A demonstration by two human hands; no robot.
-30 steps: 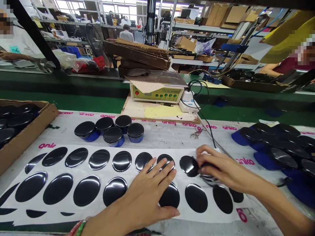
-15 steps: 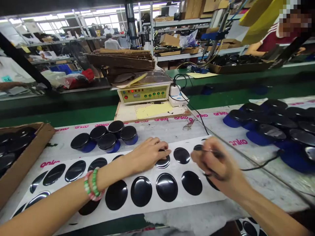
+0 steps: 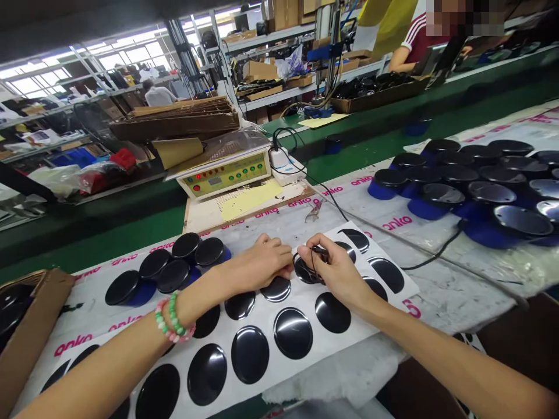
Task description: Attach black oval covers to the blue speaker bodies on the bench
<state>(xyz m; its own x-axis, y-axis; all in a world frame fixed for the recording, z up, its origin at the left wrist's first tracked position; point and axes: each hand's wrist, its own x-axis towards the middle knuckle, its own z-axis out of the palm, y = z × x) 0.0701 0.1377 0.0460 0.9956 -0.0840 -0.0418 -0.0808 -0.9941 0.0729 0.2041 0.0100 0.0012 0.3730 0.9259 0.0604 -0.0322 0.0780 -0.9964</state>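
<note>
A white sheet bearing rows of glossy black discs lies across the table. My left hand, with pink and green beads at the wrist, rests over the sheet's upper row, its fingers curled; what they pinch, if anything, is hidden. To its right, my right hand is closed on a thin dark looped item, perhaps a cord or wire tool, above a disc. Several black-topped blue cups stand behind my left forearm.
Many black-topped blue cups crowd the right side. A control box stands behind the sheet, its cable running right. A cardboard box is at left. A person sits across the green bench.
The view has turned and tilted. My right hand has moved left, close to my left hand, and its dark item now shows more clearly.
</note>
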